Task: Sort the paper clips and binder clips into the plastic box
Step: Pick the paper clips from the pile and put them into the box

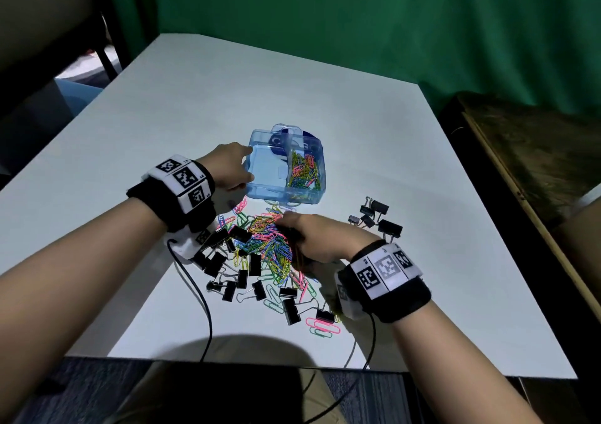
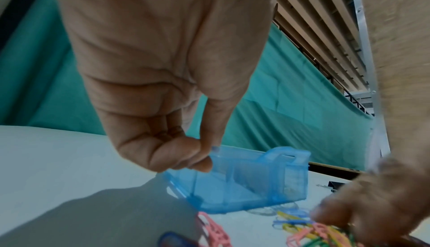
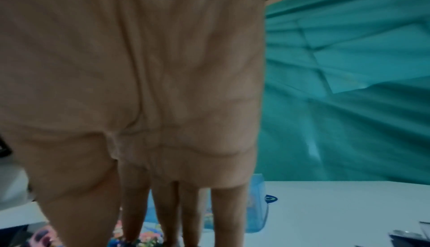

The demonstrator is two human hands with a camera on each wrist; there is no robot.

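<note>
At frame centre the left hand [image 1: 227,166] pinches the plastic box [image 1: 283,170] wall, presumably steadying it, while the right hand [image 1: 312,240] closes on paper clips [image 1: 270,241] from the counter [image 1: 325,98] pile.

One translucent blue plastic box [image 1: 279,176] with two compartments. Black metal binder clips [image 1: 242,261]: roughly fifteen in the near cluster, five in the group at right [image 1: 377,218]. Coloured wire paper clips [image 1: 273,244]: too many, tangled, to count.
</note>
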